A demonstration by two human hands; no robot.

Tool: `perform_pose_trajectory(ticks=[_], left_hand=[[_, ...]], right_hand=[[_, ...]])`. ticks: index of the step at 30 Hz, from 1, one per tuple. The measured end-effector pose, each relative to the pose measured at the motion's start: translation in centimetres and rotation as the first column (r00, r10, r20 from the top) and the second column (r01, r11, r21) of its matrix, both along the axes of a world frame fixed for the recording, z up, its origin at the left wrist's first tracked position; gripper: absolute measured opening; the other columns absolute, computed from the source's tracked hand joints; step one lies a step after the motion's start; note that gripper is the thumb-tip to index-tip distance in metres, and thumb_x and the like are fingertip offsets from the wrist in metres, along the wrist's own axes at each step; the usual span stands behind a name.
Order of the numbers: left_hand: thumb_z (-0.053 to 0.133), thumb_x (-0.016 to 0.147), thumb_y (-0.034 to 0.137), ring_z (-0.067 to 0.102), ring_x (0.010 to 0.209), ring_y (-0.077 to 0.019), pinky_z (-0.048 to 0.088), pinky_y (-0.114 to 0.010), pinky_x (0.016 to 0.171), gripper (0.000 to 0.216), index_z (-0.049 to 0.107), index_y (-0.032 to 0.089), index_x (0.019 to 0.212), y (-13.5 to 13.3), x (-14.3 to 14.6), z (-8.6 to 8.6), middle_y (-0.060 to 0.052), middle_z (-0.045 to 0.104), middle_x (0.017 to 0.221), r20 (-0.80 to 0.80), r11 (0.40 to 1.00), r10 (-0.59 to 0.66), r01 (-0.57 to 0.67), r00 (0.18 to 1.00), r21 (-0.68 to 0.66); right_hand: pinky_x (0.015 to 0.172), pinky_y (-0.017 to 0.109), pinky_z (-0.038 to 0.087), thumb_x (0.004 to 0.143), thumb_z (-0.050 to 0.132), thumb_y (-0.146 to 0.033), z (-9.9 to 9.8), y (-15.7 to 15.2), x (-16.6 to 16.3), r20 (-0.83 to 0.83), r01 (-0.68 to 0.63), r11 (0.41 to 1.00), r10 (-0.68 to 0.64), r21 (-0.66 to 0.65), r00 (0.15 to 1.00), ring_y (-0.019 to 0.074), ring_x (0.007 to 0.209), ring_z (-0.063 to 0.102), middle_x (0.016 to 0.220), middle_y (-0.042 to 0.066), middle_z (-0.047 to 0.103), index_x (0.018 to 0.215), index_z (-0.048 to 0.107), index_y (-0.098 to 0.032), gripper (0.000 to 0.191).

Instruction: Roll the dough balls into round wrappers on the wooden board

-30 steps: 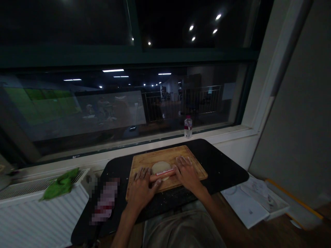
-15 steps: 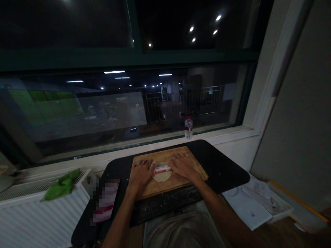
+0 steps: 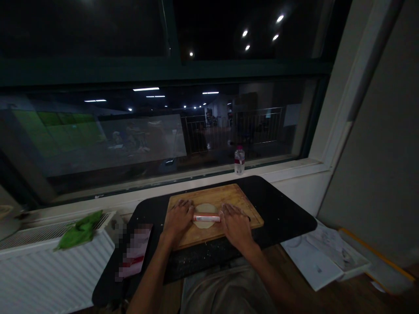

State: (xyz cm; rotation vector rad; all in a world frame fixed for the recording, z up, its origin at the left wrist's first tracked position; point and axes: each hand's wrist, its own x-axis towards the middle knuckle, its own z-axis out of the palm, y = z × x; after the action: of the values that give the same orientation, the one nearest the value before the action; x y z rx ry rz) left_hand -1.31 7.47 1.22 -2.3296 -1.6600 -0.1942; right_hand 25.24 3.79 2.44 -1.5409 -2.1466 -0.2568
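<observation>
A thin round of pale dough lies on a wooden cutting board. Across the dough runs a rolling pin with a red and white label round its middle. My left hand covers the pin's left end, fingers curled over it. On the other end rests my right hand, its fingers bent over the pin, and a small dark tip pokes out beyond it. Both palms hide the ends of the pin. Flour whitens the fingertips.
The board sits on a black table by a windowsill, where a plastic bottle stands. A pink packet, partly pixelated, lies at the table's left. A green cloth drapes over the radiator. A white box lies low right.
The rolling pin has come slightly toward me and lies more level, its label turned. My right hand has shifted right and nearer to me; more dough shows behind the pin.
</observation>
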Motion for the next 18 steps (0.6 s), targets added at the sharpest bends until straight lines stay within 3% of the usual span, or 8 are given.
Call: perform_pose_trajectory(ticks=[10,14,18], left_hand=[[0.041,0.111,0.02,0.047,0.16,-0.0372,0.044,-0.054,0.126,0.044,0.067,0.018,0.147,-0.3,0.6,0.6,-0.016,0.062,0.162,-0.023,0.998,0.042,-0.043,0.999,-0.052],[0.042,0.111,0.018,0.041,0.164,-0.0365,0.042,-0.057,0.128,0.044,0.067,0.02,0.147,-0.5,1.1,1.0,-0.015,0.062,0.163,0.021,0.994,0.071,-0.069,0.997,-0.084],[0.038,0.114,0.021,0.039,0.165,-0.036,0.041,-0.058,0.129,0.045,0.066,0.02,0.149,-0.7,1.3,1.4,-0.012,0.062,0.165,0.055,0.989,0.111,-0.105,0.992,-0.108]], right_hand=[[0.13,0.05,0.04,0.115,0.039,-0.023,-4.5,-4.5,-0.1,-0.089,-0.056,0.979,0.075,0.198,0.993,0.03,0.151,0.059,0.159,0.017,0.066,0.161,0.06,-0.013,0.052],[0.132,0.048,0.038,0.114,0.041,-0.022,-5.0,-5.7,-0.4,-0.086,-0.081,0.959,0.108,0.273,0.99,0.028,0.153,0.057,0.161,0.016,0.064,0.167,0.051,-0.011,0.055],[0.132,0.047,0.038,0.115,0.041,-0.022,-4.5,-5.3,0.1,-0.068,-0.112,0.957,0.135,0.269,0.988,0.0277,0.15,0.059,0.159,0.016,0.066,0.162,0.057,-0.011,0.051]])
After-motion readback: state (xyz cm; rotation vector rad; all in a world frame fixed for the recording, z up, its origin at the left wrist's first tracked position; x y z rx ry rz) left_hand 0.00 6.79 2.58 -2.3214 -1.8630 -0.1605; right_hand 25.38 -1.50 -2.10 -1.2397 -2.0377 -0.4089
